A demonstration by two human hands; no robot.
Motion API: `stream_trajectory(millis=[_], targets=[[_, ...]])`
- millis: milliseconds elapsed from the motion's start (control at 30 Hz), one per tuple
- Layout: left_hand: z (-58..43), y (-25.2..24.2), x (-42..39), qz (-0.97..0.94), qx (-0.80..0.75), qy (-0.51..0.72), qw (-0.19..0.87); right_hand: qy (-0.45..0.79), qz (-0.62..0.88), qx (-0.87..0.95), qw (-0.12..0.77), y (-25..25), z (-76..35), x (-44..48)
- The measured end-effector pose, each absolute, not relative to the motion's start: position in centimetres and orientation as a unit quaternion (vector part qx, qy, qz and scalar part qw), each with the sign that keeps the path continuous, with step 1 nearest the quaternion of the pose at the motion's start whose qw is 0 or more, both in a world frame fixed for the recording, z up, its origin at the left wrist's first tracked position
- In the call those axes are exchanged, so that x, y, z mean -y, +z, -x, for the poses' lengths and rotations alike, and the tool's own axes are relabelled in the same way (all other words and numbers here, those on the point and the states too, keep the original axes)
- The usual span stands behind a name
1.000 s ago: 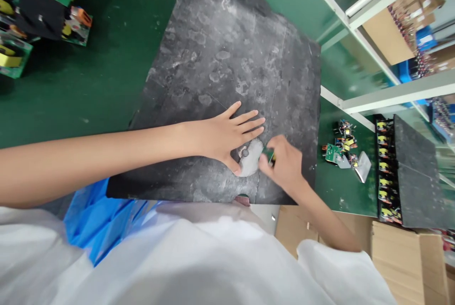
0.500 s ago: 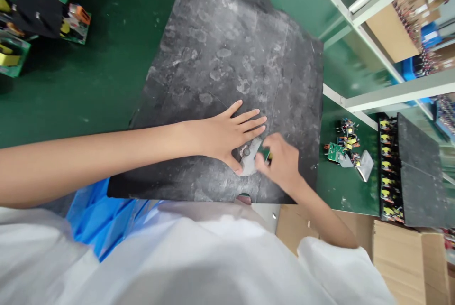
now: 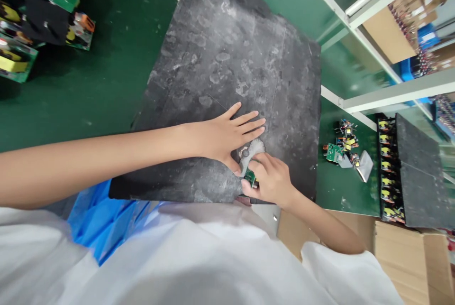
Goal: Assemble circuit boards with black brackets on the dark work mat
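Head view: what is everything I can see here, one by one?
mat: one, stained grey-black, centre of bench
pale patch: one, grey-white, on mat between the hands
small board: one, green, in right hand
bench: one, green, under mat
board stack: several, green with yellow and orange parts, far left
loose boards: a few, green, right of mat
second mat: one, grey-black, far right
shelf frame: one, white, upper right
cartons: several, brown, on shelf and lower right
bag: one, blue, lower left
garment: white, bottom
left hand: flat on mat, fingers spread
right hand: pinching small board
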State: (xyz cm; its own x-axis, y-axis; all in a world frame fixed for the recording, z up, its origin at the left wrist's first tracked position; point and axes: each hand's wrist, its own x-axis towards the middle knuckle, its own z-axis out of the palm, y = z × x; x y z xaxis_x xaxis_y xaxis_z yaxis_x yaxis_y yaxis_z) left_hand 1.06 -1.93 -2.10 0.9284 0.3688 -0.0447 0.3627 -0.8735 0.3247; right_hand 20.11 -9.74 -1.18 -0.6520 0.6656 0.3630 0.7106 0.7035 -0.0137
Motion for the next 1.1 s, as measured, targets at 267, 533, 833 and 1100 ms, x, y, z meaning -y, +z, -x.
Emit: stream_trajectory(millis=[267, 533, 833, 1100], targets=[[-1.0, -2.3, 1.9, -0.967, -0.183, 0.032, 0.176, -0.058, 0.405, 0.897, 0.167, -1.3, -20.1, 9.9], [-1.0, -2.4, 1.9, -0.969, -0.185, 0.013, 0.165, -0.071, 0.458, 0.872, 0.158, -1.1, -20.3, 9.8], [-1.1, -2.2, 1.9, -0.968, -0.185, 0.016, 0.172, -0.072, 0.459, 0.871, 0.158, -0.9, -20.0, 10.1], [-1.1, -2.2, 1.9, -0.967, -0.187, 0.008, 0.172, -0.079, 0.485, 0.856, 0.160, -0.8, -20.3, 10.4]])
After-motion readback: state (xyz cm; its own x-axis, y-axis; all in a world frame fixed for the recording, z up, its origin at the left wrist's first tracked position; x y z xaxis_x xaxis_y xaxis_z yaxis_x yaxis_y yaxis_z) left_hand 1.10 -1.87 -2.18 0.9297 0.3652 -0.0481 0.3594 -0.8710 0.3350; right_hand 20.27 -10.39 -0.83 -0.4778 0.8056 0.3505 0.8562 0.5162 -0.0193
